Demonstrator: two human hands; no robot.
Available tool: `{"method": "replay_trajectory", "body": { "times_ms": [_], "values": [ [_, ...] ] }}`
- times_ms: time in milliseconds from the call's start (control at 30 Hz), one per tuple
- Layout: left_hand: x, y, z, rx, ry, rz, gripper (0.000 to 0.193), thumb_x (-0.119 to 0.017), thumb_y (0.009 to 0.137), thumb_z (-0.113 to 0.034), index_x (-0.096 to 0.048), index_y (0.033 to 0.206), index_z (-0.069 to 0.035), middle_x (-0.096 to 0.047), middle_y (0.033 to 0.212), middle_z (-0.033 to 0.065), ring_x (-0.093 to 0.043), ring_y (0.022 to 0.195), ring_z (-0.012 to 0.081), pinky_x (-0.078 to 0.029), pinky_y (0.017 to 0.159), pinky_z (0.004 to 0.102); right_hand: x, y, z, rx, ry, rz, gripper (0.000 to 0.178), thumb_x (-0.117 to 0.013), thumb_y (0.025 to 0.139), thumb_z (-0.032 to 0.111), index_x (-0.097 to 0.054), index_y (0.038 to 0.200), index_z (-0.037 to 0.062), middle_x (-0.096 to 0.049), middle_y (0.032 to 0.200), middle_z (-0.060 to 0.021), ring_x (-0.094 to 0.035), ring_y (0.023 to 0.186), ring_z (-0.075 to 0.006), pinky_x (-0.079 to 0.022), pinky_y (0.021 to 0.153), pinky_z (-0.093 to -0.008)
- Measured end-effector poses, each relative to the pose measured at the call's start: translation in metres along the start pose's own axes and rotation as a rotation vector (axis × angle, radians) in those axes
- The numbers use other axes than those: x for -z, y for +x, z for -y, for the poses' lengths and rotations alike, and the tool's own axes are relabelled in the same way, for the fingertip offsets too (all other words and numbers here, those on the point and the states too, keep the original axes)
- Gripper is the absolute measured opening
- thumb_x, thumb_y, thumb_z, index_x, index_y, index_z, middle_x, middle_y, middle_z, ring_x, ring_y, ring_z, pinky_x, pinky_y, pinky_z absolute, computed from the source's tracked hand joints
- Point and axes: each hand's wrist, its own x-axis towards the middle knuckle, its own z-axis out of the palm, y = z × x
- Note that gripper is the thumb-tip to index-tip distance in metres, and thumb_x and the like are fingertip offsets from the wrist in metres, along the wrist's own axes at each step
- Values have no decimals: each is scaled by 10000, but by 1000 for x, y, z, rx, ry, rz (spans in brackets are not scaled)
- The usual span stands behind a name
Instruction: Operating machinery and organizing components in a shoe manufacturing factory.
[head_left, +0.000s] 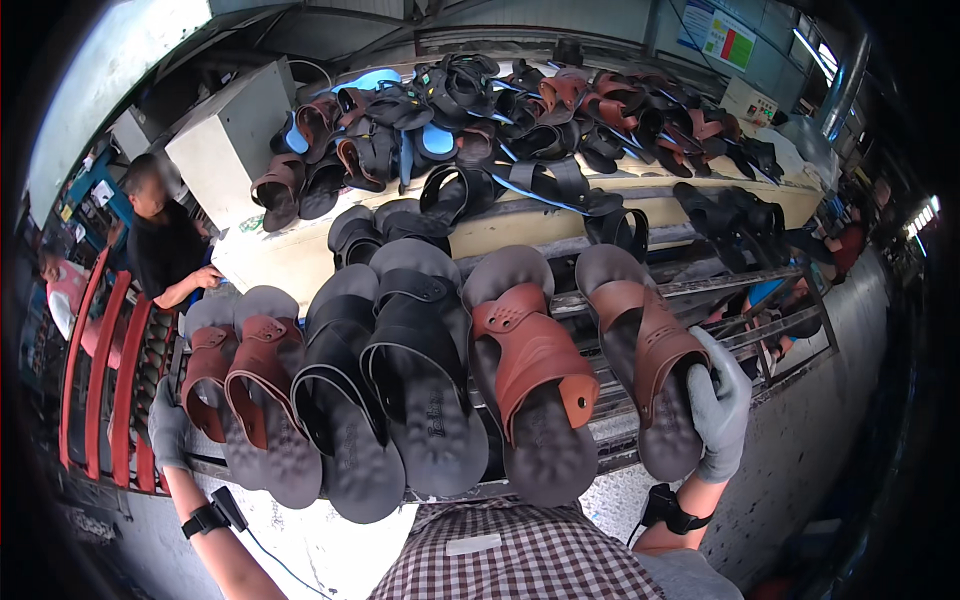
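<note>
A row of sandals lies across a dark metal rack (pixel 690 287) in front of me. At the left are two brown sandals (pixel 265 375), then a black sandal (pixel 345 400) and another black sandal (pixel 425 370). To the right lie a reddish-brown sandal (pixel 535 370) and a brown sandal (pixel 645 360). My right hand (pixel 722 410), in a grey glove, is closed at the outer side of that last sandal, thumb and finger about its strap. My left hand (pixel 168 425), also gloved, is closed at the rack's left end; its fingertips are partly hidden.
Behind the rack, a pale table (pixel 300 245) bears a heap of black and brown sandals (pixel 460 100), some with blue soles. A person (pixel 165 225) stands at the left, near red rack bars (pixel 100 370). A large pale box (pixel 230 140) stands beside the heap.
</note>
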Motion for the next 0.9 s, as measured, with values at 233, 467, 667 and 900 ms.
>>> {"method": "replay_trajectory", "body": {
  "times_ms": [233,467,667,900],
  "values": [
    [7,-3,-13,28,1,52,524,-693,882,-279,-551,1345,-80,-642,1279,192,-593,1219,358,-477,959,401,11,-1,1,-84,-21,116,443,-604,840,44,-615,1263,-85,-687,1154,-170,-638,1060,-190,-480,948,-309],
    [-6,5,16,-3,-121,54,626,-698,867,-243,-498,1417,-21,-603,1348,205,-564,1275,328,-448,1031,362,3,-1,-3,-37,190,-30,448,-421,884,-43,-570,1305,-79,-685,1114,-173,-656,1016,-205,-498,938,-324],
    [7,-11,-25,14,63,-41,554,-588,824,-77,-537,1372,-139,-650,1242,194,-604,1162,391,-495,942,447,2,-1,-10,-40,61,-567,438,-364,1084,251,-560,1332,-52,-656,1023,-105,-604,862,-153,-494,816,-288],
    [28,-25,-51,96,85,16,515,-630,862,-211,-547,1367,-151,-673,1134,226,-631,1096,401,-494,889,466,-1,-3,-20,110,2,-896,493,-327,1088,294,-541,1338,-73,-647,1016,-111,-565,807,-147,-483,762,-278]
  ]
}}
